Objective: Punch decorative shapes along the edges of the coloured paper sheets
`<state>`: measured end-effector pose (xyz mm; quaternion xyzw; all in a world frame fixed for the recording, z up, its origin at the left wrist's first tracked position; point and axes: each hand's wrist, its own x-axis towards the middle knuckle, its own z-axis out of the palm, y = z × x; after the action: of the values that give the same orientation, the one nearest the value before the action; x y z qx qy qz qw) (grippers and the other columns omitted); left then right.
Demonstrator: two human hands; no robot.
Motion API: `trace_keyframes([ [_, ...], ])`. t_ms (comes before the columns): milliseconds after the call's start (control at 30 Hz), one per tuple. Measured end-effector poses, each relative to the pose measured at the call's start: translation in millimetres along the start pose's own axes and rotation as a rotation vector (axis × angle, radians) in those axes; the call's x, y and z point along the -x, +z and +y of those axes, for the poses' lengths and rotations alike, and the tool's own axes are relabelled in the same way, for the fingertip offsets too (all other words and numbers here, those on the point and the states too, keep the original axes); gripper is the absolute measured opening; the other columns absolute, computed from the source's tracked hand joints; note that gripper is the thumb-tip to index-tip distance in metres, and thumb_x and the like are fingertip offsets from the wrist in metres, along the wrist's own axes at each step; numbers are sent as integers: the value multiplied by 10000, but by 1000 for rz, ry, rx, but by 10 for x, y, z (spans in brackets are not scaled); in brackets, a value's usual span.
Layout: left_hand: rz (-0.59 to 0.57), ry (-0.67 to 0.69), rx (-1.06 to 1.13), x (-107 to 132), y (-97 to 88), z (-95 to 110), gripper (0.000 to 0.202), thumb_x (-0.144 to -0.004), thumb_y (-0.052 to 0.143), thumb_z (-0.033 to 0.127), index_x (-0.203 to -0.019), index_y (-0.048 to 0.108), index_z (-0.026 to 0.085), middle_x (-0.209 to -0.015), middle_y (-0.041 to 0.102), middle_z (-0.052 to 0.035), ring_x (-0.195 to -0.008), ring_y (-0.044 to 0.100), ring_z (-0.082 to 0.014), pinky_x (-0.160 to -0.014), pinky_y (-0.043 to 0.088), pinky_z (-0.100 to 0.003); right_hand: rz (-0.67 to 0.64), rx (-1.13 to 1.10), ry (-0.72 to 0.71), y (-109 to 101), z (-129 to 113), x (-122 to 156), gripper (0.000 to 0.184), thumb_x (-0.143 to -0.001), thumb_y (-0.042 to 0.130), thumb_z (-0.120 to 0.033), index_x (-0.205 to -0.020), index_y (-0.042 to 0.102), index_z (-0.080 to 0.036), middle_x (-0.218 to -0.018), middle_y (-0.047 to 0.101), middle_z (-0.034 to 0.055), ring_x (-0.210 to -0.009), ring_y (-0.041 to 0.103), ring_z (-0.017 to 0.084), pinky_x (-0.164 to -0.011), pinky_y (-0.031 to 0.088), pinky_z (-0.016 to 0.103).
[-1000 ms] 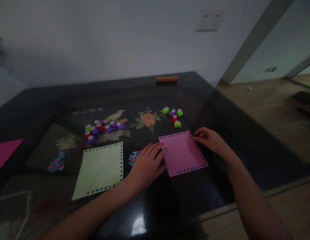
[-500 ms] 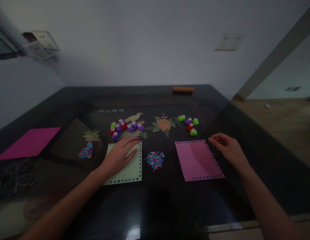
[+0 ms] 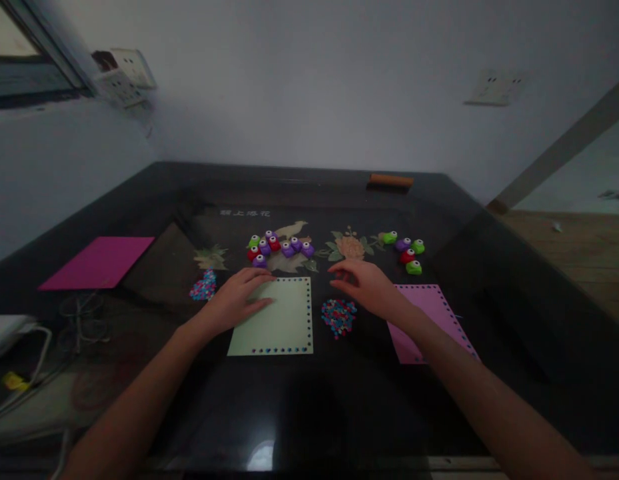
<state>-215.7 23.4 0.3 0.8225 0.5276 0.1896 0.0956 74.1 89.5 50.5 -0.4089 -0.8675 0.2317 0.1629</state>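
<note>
Dark glass-topped desk (image 3: pixel 309 413) against a pale wall, with an inlaid bird-and-flower picture under the glass.

Item 1: my left hand (image 3: pixel 236 301), fingers loosely spread and lying flat on the left edge of the pale green sheet (image 3: pixel 282 319). It presses the sheet down and pinches nothing.

Item 2: pale green sheet, square, flat on the desk near its middle, with a row of small punched holes along its right and lower edges.

Item 3: my right hand (image 3: pixel 370 288), open with fingers relaxed and slightly curled, holding nothing. It hovers just above and to the right of the confetti pile (image 3: pixel 338 315), between the two sheets.

Item 4: pink sheet (image 3: pixel 432 313), flat on the desk to the right, partly covered by my right forearm, with punched holes along its right edge.

Item 5: confetti pile, small red and blue bits, between the green and pink sheets. A second small heap (image 3: pixel 204 286) lies left of my left hand.

Item 6: cluster of purple, red and green punches (image 3: pixel 276 245) beyond the green sheet. A smaller cluster (image 3: pixel 407 248) stands beyond the pink sheet.

Item 7: magenta sheet (image 3: pixel 99 262), far left, well apart from the rest.

Item 8: orange bar (image 3: pixel 391 180) at the far edge of the desk.
</note>
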Motion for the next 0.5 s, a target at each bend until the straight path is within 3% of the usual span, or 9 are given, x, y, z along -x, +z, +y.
trace_keyframes([
  [133,-21,-18,-19,16,4,-52,487,-819,611,459,-1219,544,189,-1256,543,-124,-1169,494,-282,-991,405,-446,-50,166,-52,318,-141,-184,411,-842,614,-335,-1193,576,-125,-1144,604,135,-1057,557,252,-875,463,376],
  [267,-29,-38,-46,30,31,-105,567,-771,656,490,-1234,543,184,-1235,530,-127,-1157,481,-289,-983,402,-431,-85,303,-87,536,-194,-223,618,-804,635,-440,-1294,496,-90,-1202,541,175,-1119,501,304,-872,475,418],
  [500,-55,-57,-72,31,29,-108,636,-758,664,501,-1286,514,179,-1209,514,-136,-1120,479,-297,-962,406,-438,-60,375,-119,581,-235,-199,548,-793,661,-393,-1249,549,-109,-1192,558,159,-1090,499,303,-832,498,412],
])
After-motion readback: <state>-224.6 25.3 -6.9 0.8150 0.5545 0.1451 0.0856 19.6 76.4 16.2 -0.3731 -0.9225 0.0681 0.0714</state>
